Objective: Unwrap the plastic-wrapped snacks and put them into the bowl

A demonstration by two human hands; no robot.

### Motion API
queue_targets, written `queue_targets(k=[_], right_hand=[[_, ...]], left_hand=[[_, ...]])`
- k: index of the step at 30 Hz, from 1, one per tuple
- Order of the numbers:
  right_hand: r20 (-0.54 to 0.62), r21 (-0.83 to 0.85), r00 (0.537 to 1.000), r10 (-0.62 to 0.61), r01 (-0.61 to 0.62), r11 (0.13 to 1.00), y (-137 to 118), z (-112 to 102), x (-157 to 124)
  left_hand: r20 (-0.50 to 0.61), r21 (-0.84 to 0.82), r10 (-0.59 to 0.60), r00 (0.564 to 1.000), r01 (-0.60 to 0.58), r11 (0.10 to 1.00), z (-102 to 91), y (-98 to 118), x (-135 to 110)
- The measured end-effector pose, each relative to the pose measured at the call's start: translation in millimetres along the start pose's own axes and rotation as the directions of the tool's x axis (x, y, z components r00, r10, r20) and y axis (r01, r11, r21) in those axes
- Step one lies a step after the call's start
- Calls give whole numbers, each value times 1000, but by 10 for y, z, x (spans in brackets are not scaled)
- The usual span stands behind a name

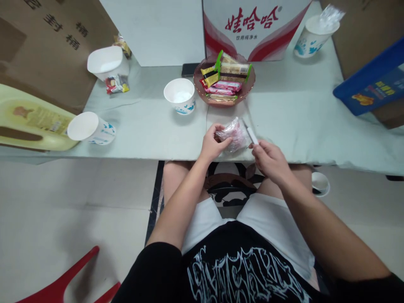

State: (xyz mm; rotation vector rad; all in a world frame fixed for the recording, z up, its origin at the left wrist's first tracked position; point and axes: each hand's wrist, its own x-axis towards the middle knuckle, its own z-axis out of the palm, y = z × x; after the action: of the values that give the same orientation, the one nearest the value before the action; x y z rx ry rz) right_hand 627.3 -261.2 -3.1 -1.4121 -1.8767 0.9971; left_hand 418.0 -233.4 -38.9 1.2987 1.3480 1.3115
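Observation:
My left hand (213,142) pinches a small clear plastic snack packet (235,134) with pink contents, held just above the table's near edge. My right hand (269,159) is closed around a small white utility knife (250,132), whose thin blade points up and away beside the packet's right side. Behind the packet stands a brownish glass bowl (198,82) full of wrapped snack bars. A white paper cup (179,95) with something white inside sits to the left of the bowl.
On the pale green table (315,126) stand a tipped paper cup (90,127), a white tub (107,62) with wrappers, another cup (312,37) far right, a red-and-white carton (252,25), a yellow jug (31,122) and a blue box (372,82). A red chair (63,282) is at lower left.

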Motion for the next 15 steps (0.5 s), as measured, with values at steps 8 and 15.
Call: queue_targets(k=[8, 15], right_hand=[[14, -106, 998, 66, -64, 992, -153, 149, 58], [139, -141, 972, 190, -171, 975, 79, -104, -272]], left_hand=[[4, 8, -33, 999, 33, 999, 7, 24, -16], [26, -5, -24, 999, 24, 1000, 4, 4, -6]])
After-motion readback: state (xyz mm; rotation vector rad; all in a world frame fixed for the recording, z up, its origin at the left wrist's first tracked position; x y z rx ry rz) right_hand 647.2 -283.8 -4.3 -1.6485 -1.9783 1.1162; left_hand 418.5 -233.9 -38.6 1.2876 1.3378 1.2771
